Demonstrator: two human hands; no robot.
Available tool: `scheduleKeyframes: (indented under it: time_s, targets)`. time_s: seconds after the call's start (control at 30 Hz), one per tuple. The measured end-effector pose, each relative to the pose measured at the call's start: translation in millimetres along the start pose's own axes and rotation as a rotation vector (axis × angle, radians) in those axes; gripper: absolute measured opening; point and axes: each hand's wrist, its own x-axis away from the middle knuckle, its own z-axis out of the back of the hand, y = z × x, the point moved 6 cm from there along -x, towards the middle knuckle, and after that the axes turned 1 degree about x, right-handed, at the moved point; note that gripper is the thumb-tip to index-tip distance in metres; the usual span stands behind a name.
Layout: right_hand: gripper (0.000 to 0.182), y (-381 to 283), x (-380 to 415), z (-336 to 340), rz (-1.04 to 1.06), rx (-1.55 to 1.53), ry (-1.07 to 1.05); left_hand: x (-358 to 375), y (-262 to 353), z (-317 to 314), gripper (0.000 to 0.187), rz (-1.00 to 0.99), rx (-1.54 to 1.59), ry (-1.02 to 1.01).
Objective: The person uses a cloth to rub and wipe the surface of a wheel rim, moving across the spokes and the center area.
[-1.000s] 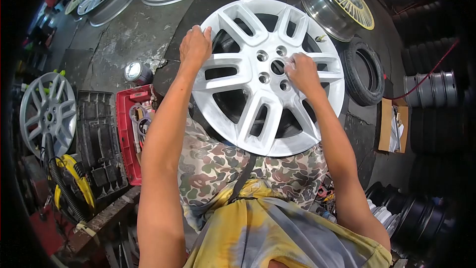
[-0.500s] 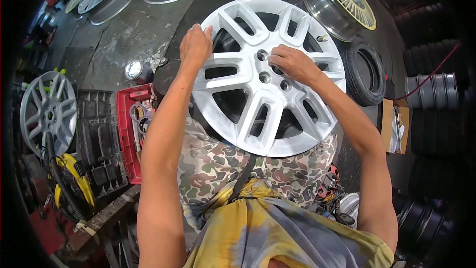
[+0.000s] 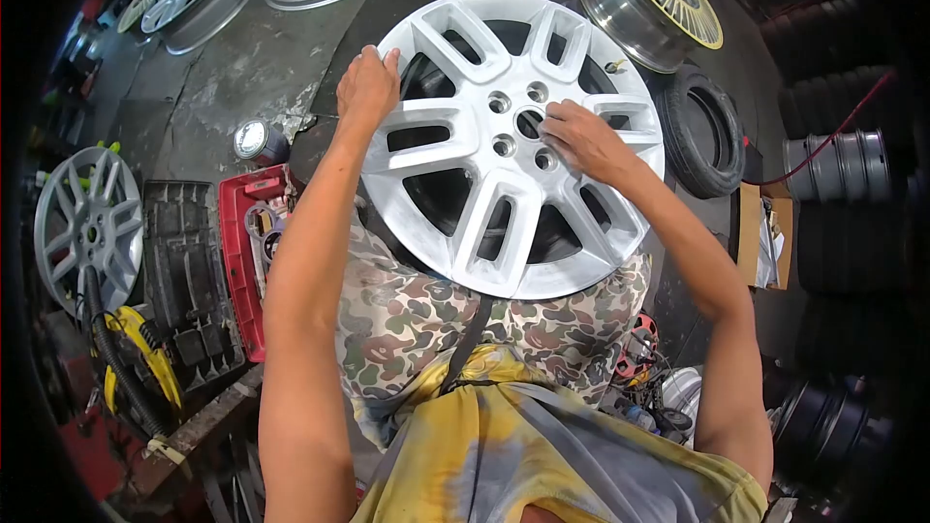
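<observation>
A large whitish alloy wheel rim (image 3: 499,242) with paired spokes lies face up over my lap. My left hand (image 3: 369,83) grips its outer edge at the upper left, fingers hooked over the lip. My right hand (image 3: 583,139) presses on the hub face, just right of the centre bore, with its fingers bent and drawn together. Whatever may be under those fingertips is hidden. Several lug holes around the bore are visible, and a valve stem (image 3: 615,66) pokes out at the upper right of the rim.
A red tool tray (image 3: 238,266) and a can (image 3: 260,142) stand at the left, near another silver wheel (image 3: 89,230). At the right are a black tyre (image 3: 704,131), a yellow-edged wheel (image 3: 655,0) and a cardboard box (image 3: 751,232). A red hose (image 3: 823,160) runs beyond them.
My right hand has slid across the hub toward the right, uncovering the centre bore and the upper right lug hole. My left hand keeps its hold on the edge.
</observation>
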Motion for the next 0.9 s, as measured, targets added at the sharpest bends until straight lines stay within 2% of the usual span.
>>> scheduleKeyframes:
  time_s: [0.03,0.1,0.13,0.17,0.23,0.3,0.37,0.43,0.5,0.57,0.67,0.73,0.77,0.83,0.9]
  targets:
    - [0.009,-4,0,-9,-0.002,0.000,0.003,-1,-2,0,0.046,0.014,-0.008,-0.012]
    - [0.012,1,-2,-26,-0.243,-0.213,0.124,-2,-3,-2,0.046,0.005,-0.016,-0.001]
    - [0.016,0,-7,-29,-0.367,-0.196,0.173,-2,-3,-2,0.046,-0.003,-0.022,0.009]
    - [0.016,-8,-13,-33,-0.373,-0.195,0.175,-2,-2,-2,0.046,-0.008,-0.022,0.006]
    - [0.017,-4,-12,-36,-0.653,-0.347,0.331,-2,-1,-2,0.046,0.004,-0.044,-0.004]
    - [0.019,-1,-8,-33,-0.634,-0.327,0.402,-2,-1,-3,0.046,0.000,-0.045,-0.013]
    - [0.018,6,-4,-32,-0.623,-0.327,0.153,-3,-5,-1,0.046,0.012,-0.042,-0.015]
    - [0.017,8,-5,-35,-0.621,-0.320,0.141,-2,-1,-3,0.046,-0.006,-0.059,0.005]
    - [0.016,6,-18,-37,-0.668,-0.351,0.363,-4,0,-4,0.046,-0.006,-0.047,0.006]
    - [0.017,5,-22,-38,-0.741,-0.344,0.418,-3,-4,-2,0.046,-0.005,-0.054,0.002]
    - [0.016,12,-15,-32,-0.792,-0.398,0.331,-4,-3,-2,0.046,0.004,-0.041,-0.008]
    - [0.016,15,-12,-32,-0.776,-0.431,0.065,-2,-1,-3,0.046,-0.008,-0.064,0.014]
    - [0.016,17,-13,-35,-0.783,-0.424,0.066,-2,2,-5,0.046,-0.013,-0.056,0.011]
    - [0.018,18,-26,-36,-0.820,-0.408,0.277,-3,-1,-2,0.046,0.014,-0.044,-0.027]
    - [0.017,20,-32,-38,-0.819,-0.378,0.297,-2,-4,-1,0.045,0.018,-0.045,-0.014]
